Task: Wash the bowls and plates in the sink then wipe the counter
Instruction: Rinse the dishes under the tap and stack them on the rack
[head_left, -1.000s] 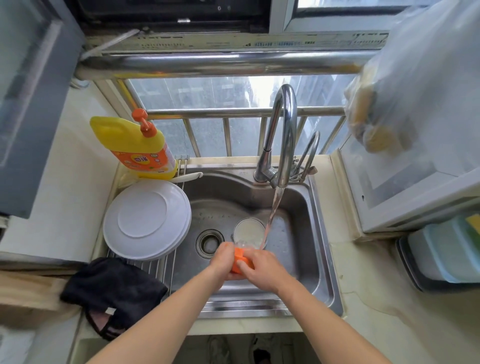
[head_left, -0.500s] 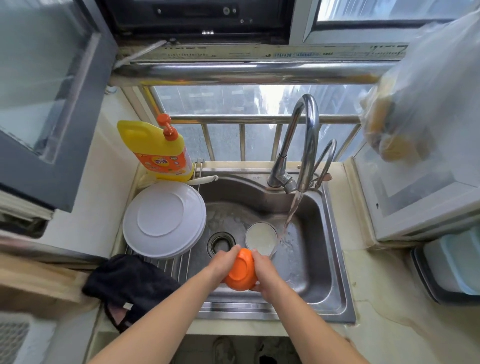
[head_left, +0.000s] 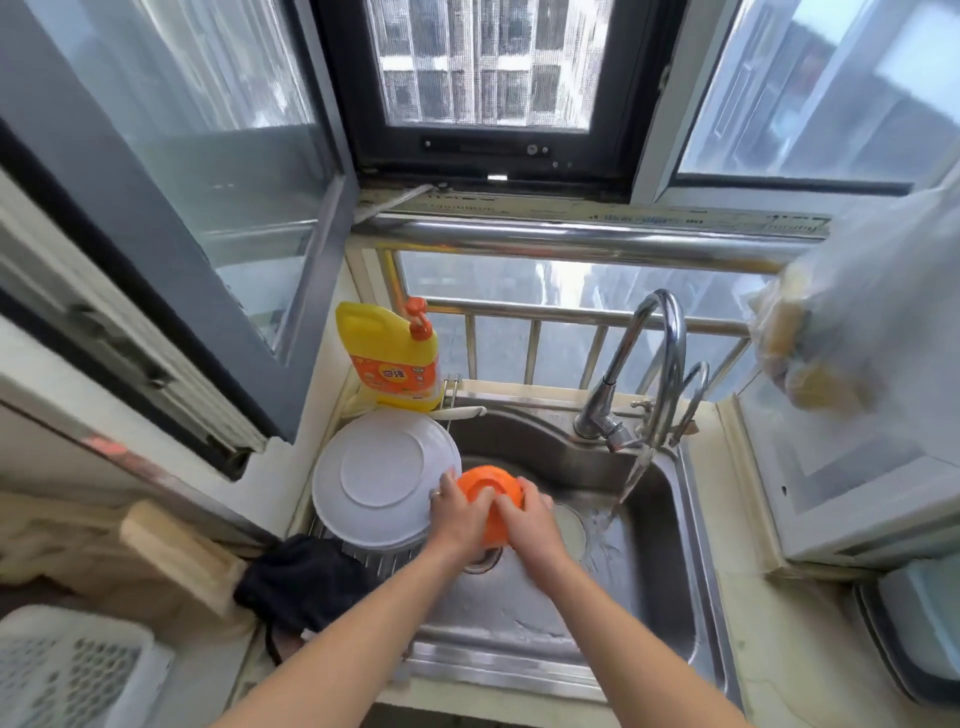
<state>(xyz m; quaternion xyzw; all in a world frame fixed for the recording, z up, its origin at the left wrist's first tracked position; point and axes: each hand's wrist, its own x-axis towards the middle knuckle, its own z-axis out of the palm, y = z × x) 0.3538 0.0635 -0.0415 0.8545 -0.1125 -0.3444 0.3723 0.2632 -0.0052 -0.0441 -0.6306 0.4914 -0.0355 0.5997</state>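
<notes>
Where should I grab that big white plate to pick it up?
Grab the white plate by its far-left rim, from the left. It lies upside down on the rack with the edge overhanging there, and the hands with the orange bowl crowd its right side.

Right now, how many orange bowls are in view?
1: the orange bowl, upside down, held by both hands over the sink beside the white plates. Others may be hidden.

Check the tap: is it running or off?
Running: a stream of water falls from the faucet into the sink.
</notes>
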